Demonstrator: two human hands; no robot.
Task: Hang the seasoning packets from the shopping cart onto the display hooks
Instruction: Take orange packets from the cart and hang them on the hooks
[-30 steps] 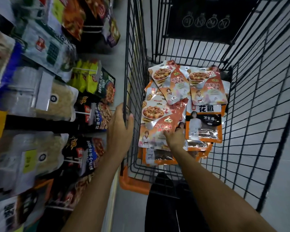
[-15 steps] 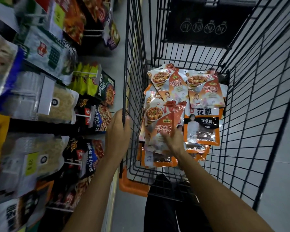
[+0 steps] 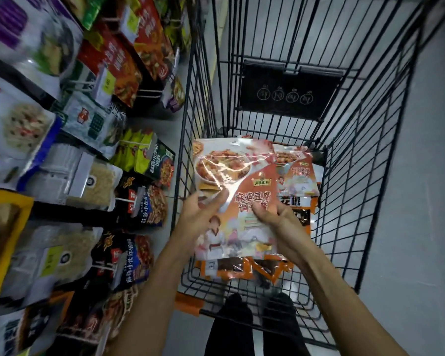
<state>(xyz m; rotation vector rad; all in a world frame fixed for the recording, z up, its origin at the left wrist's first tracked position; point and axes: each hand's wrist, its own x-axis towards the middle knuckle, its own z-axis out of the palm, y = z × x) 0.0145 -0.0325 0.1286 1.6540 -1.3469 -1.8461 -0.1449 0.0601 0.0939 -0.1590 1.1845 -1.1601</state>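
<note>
An orange and white seasoning packet (image 3: 244, 191) with a dish picture is lifted above the black wire shopping cart (image 3: 365, 176). My right hand (image 3: 278, 224) grips its lower right part, thumb on the front. My left hand (image 3: 201, 214) holds its left edge, fingers against the front. More seasoning packets (image 3: 301, 181) lie in the cart basket beneath, partly hidden by the raised one. Display hooks (image 3: 125, 200) with hanging packets line the shelving on the left.
The left rack is crowded with hanging packets (image 3: 144, 204) and price tags (image 3: 104, 84). A black panel (image 3: 285, 93) closes the cart's far end. Grey floor (image 3: 421, 227) lies to the right of the cart. My dark trouser legs (image 3: 254, 327) show below.
My right hand has lifted a packet out of the cart pile. My left hand left the cart's rim and came onto the packet's left edge. The view moved closer.
</note>
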